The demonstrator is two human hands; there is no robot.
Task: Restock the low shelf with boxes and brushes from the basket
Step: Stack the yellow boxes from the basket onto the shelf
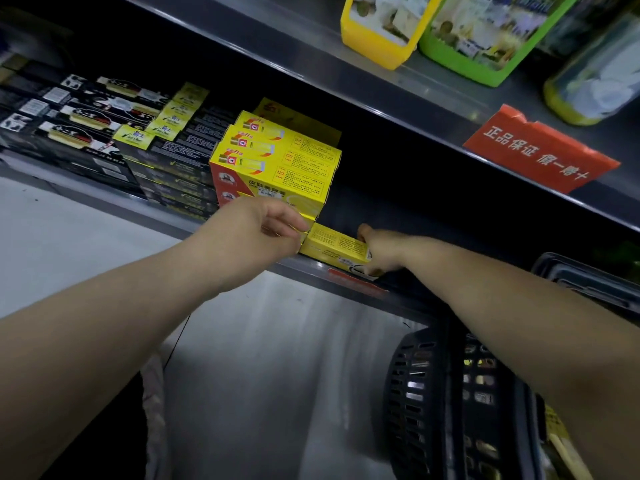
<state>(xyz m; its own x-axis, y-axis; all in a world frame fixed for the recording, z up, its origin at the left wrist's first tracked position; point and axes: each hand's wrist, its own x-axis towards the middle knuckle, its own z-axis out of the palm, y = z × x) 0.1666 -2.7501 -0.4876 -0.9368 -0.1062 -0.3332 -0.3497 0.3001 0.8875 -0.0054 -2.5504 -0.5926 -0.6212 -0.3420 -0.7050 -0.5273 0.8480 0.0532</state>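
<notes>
Shelf (156, 216) front edge: right hand (379, 252) gripped a box (334, 247), placing it beside the stack (277, 168); left hand (266, 226) curled, hold unclear. It needed pushing inward.

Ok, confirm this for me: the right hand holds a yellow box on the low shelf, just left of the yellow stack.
Wrong on one point: the yellow box lies just right of the yellow stack, not left, as the head view shows. The rest stands: the right hand holds it on the low shelf.
</notes>
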